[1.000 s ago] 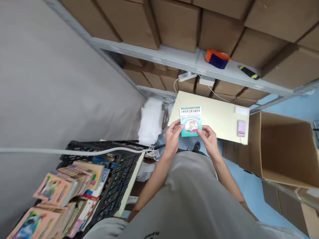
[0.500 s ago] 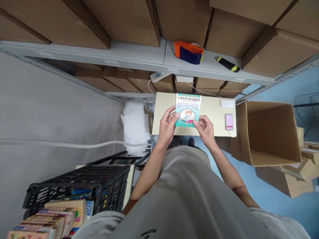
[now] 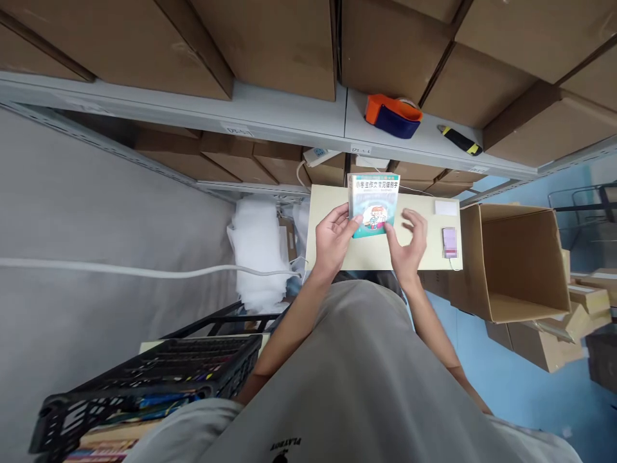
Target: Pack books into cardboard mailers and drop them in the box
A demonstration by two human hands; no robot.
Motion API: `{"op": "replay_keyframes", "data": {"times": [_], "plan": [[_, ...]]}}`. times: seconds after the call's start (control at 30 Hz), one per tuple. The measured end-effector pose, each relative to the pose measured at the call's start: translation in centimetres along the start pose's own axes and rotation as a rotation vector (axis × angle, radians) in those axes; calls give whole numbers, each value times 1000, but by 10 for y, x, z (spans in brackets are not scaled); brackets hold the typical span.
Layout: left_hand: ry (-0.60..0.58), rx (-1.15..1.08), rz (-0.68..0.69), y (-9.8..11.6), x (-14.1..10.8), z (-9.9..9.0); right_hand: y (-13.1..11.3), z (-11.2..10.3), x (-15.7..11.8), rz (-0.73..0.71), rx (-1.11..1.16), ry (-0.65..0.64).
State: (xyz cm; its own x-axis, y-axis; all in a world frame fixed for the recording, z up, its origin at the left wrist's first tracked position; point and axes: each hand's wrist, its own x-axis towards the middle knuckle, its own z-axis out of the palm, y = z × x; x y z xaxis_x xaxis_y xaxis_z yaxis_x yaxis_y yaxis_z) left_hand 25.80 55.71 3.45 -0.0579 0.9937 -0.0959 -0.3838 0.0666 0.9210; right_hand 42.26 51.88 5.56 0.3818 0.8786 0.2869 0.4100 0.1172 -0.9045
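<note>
A small book (image 3: 375,204) with a teal and white cover and a cartoon child on it is up over the pale yellow table (image 3: 424,257), its spine edge turned partly into view. My left hand (image 3: 333,236) grips its left side, thumb on the front cover. At the lower right of the cover, the thumb tip of my right hand (image 3: 409,244) is against or very near the book; the other fingers are spread off it, curled in the air.
Cardboard boxes line the grey shelf (image 3: 289,116), with an orange and blue tape dispenser (image 3: 394,117) and a cutter (image 3: 460,140). An open carton (image 3: 523,263) stands right. A black crate (image 3: 159,366) of books is lower left. A phone (image 3: 449,242) lies on the table.
My right fingers have opened away from the book's right side. The book has turned slightly, showing its left edge. The camera view has shifted a little.
</note>
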Motion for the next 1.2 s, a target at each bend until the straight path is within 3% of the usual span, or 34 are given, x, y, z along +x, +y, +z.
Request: {"op": "replay_keyframes", "data": {"times": [0.07,0.2,0.27,0.33,0.4,0.5,0.6,0.7,1.0,1.2], "plan": [[30,66,73,0,-1,4,-11,5,-4,-119,-71,32],[84,301,338,8,-16,20,-32,18,-8,-91,-6,-175],[13,419,483,17,-22,25,-37,19,-1,-26,58,-174],[-99,478,542,28,-22,25,-38,14,12,41,134,-153],[-90,465,492,35,-15,20,-36,4,29,108,218,-200],[32,289,280,37,3,14,-31,-12,54,208,332,-359],[-62,49,26,30,16,18,-26,-23,67,273,398,-469],[-109,-63,-91,22,18,31,-21,-28,73,310,435,-518],[8,-16,-24,29,5,59,-3,-37,84,297,493,-534],[225,110,111,27,2,81,-11,-40,78,76,243,-225]]}}
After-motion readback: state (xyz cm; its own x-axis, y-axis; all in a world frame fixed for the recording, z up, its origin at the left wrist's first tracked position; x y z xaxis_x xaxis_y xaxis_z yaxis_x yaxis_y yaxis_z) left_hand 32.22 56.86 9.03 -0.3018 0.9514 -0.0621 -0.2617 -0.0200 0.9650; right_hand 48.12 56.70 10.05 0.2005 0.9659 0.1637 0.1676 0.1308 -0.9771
